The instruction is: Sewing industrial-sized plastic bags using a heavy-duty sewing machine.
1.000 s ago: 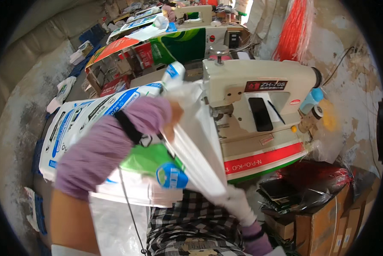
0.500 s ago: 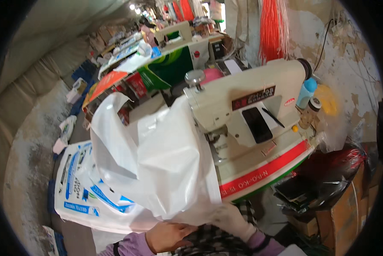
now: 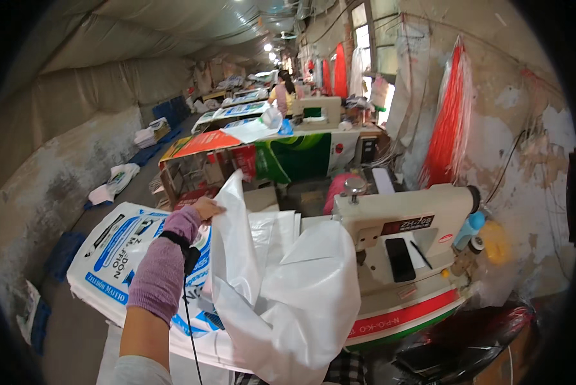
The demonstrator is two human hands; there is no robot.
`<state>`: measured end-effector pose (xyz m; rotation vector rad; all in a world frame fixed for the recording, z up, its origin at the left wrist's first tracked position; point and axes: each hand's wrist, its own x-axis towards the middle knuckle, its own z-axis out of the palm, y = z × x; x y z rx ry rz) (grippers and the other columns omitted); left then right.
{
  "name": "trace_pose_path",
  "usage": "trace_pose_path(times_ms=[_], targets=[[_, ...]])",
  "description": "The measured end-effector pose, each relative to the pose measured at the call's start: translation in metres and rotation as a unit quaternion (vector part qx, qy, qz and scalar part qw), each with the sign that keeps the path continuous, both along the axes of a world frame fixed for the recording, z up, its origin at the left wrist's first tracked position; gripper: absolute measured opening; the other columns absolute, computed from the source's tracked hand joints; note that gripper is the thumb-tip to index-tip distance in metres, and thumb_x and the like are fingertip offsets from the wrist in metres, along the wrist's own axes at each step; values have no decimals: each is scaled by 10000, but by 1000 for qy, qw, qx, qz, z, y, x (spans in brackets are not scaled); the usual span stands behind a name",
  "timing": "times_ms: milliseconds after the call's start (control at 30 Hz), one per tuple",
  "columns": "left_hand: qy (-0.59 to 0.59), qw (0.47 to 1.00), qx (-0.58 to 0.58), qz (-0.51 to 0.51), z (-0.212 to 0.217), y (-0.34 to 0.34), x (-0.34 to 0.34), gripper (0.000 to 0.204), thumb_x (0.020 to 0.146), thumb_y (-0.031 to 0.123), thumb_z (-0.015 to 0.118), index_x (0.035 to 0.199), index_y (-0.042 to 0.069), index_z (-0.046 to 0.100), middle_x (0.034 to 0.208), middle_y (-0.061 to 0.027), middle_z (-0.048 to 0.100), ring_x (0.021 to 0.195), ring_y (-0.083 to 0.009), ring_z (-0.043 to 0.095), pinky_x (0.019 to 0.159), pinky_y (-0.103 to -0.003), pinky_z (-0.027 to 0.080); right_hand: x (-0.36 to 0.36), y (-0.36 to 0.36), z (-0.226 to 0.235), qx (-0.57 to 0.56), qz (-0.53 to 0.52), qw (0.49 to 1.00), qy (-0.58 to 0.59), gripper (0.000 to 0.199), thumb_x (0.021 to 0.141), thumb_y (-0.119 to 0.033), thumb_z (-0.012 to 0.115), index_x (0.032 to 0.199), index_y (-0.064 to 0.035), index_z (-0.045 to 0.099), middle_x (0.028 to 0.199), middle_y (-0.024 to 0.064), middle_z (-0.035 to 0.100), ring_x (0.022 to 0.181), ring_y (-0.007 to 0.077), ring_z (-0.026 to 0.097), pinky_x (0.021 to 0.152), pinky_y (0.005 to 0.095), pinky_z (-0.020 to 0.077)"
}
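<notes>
Since the earlier frame, the left hand (image 3: 206,208) has been raised and extended forward, lifting an edge of the crumpled white plastic liner bag (image 3: 281,289). That edge is pinched closed in the left hand; the right hand is hidden, so its state cannot be told. The bag is draped over printed white woven sacks (image 3: 118,256) on the table, beside the cream industrial sewing machine (image 3: 407,250). The edge is best kept taut and clear of the machine head.
</notes>
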<state>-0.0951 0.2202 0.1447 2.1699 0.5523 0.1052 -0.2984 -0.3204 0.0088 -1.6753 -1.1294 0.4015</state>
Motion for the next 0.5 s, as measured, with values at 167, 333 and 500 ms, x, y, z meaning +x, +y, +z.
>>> trace_pose_path(times_ms=[167, 333, 500], targets=[[-82, 695, 659, 275, 25, 98, -24, 156, 807, 147, 523, 908, 111, 636, 871, -118, 646, 844, -305, 635, 708, -438, 500, 43, 7, 16, 41, -160, 979, 119, 293, 838, -272, 666, 958, -6, 650, 862, 144, 661, 835, 271, 634, 726, 388, 495], [-579, 703, 203, 359, 136, 152, -186, 214, 924, 200, 588, 999, 13, 660, 879, -71, 662, 781, -179, 606, 675, -325, 482, 128, 8, 0, 228, -273, 874, 332, 331, 998, -300, 434, 760, -79, 494, 699, -36, 449, 594, 40, 417, 446, 227, 338], [-604, 724, 160, 294, 129, 129, -414, 273, 948, 192, 514, 1091, -15, 621, 1003, -82, 647, 881, -151, 609, 785, -277, 481, 101, 58, -54, 189, -93, 897, 389, 213, 937, -122, 481, 1090, 0, 566, 849, 80, 567, 780, 201, 565, 680, 356, 472]])
